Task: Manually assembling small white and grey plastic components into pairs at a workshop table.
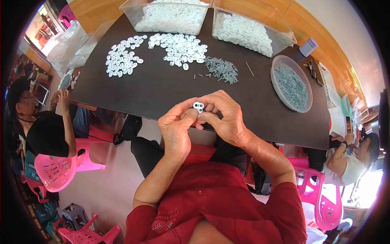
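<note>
Above the table's near edge, my two hands meet around a small white plastic piece (198, 105) with two dark round holes. My left hand (175, 128) pinches it from the left between thumb and fingers. From the other side, the thumb and fingers of my right hand (224, 118) close on the same piece. The fingertips cover its lower part, so whether a second part is in them I cannot tell. Beyond the hands lie a loose pile of white oval pieces (122, 59), a denser pile of white pieces (185, 49) and a heap of grey-blue pins (222, 70).
Two clear bins (280, 35) of white pieces stand at the dark table's (142, 91) far edge. To the right are a round tub (276, 67) of grey-blue pins, a thin yellow stick (250, 69), a lavender cup (308, 47) and dark pliers (312, 70). People sit at both sides.
</note>
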The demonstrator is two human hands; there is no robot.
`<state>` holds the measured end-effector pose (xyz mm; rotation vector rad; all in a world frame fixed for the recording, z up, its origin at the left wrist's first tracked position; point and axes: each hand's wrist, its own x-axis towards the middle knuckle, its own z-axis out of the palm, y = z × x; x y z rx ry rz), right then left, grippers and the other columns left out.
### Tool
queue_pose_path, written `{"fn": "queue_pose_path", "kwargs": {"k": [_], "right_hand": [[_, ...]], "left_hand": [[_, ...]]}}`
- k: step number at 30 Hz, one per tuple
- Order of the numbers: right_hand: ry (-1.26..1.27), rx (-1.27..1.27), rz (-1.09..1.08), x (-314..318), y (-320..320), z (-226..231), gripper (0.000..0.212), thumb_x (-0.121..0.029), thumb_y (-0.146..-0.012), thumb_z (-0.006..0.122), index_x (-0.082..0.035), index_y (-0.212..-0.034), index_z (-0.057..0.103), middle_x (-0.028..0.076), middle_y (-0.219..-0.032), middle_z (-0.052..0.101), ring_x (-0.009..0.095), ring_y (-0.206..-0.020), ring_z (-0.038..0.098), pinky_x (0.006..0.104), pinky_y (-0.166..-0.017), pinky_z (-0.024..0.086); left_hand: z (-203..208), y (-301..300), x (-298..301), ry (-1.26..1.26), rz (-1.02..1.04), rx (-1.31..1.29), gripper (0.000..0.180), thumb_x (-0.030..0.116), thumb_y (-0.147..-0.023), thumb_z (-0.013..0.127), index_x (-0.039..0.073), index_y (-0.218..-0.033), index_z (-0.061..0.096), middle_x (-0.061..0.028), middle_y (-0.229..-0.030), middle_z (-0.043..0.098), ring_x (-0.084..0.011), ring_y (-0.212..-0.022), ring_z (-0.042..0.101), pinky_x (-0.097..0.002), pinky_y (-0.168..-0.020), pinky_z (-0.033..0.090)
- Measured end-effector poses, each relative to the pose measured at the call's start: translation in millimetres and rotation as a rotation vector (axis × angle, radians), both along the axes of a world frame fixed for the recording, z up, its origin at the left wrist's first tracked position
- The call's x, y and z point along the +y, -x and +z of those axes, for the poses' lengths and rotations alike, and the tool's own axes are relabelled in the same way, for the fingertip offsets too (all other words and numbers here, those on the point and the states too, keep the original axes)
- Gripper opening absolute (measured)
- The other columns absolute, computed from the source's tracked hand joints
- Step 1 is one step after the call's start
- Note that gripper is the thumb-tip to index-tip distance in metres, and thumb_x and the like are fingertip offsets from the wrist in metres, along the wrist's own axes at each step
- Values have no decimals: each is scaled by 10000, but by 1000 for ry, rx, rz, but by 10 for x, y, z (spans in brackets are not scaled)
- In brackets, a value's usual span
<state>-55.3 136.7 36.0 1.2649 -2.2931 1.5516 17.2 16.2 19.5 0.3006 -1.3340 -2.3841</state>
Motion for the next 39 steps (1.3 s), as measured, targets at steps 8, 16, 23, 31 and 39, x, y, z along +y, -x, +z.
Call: {"fn": "queue_pose_path", "kwargs": {"k": [8, 16, 23, 31, 39], "right_hand": [[77, 90, -79, 71, -71, -53, 280, 45, -671, 690, -6, -939, 629, 45, -788, 618, 148, -662, 518, 269, -593, 433], [125, 224, -110, 138, -60, -132, 287, 36, -668, 700, -5, -941, 624, 61, -810, 631, 164, -645, 529, 283, -591, 437], [153, 158, -86, 156, -106, -126, 302, 48, -669, 702, 11, -958, 623, 66, -808, 634, 148, -633, 522, 268, -576, 434], [227, 126, -111, 120, -173, -204, 348, 31, -662, 698, -4, -994, 600, 75, -824, 621, 200, -674, 542, 309, -604, 455], [303, 222, -116, 65, -207, -207, 309, 88, -687, 679, 44, -982, 601, 110, -829, 622, 165, -645, 527, 261, -556, 445]], "left_hand": [[53, -50, 87, 48, 16, -25, 202, 8, -845, 578, -69, -1023, 633, -105, -885, 660, -122, -682, 593, -229, -592, 475], [49, -55, 109, 119, -52, -13, 226, 33, -848, 607, -49, -1057, 634, -79, -891, 654, -107, -726, 576, -214, -630, 463], [-83, -60, 139, 185, -17, 67, 240, 71, -857, 624, -40, -1069, 634, -72, -886, 641, -98, -723, 550, -219, -611, 444], [-74, -68, 221, 175, 70, 117, 226, 87, -879, 608, -32, -1070, 631, -33, -854, 601, -72, -693, 510, -190, -600, 437], [-110, -100, 255, 269, 148, 157, 213, 101, -892, 595, -38, -1051, 626, -30, -873, 600, -65, -738, 517, -197, -632, 440]]}}
